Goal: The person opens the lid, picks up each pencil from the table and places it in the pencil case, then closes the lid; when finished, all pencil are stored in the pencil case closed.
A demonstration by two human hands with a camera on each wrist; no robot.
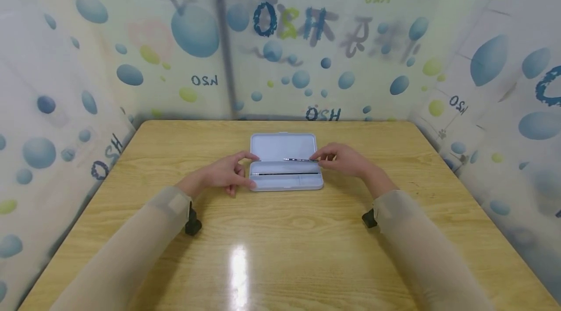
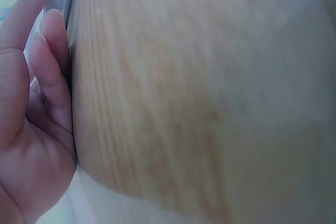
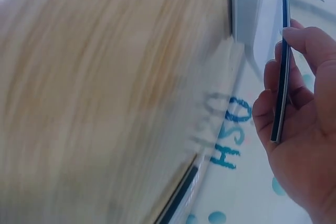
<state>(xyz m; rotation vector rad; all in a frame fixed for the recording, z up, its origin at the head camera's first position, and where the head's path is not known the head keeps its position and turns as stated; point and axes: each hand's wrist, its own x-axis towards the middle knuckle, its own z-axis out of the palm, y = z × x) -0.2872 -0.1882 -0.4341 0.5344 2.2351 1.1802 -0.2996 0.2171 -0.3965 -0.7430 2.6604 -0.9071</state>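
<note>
An open white pencil case lies on the table, its lid tipped back toward the wall. Inside the tray lies a thin dark pencil. My left hand grips the case's left side, thumb at the front corner and index finger near the hinge; in the left wrist view its other fingers are curled by the table. Between thumb and fingers, my right hand pinches a dark striped pencil by one end. That pencil is held roughly level over the case's hinge side.
The wooden table reaches back to a patterned fabric wall, with more such fabric at both sides. A small compartment sits at the tray's right front. Each wrist carries a dark camera mount.
</note>
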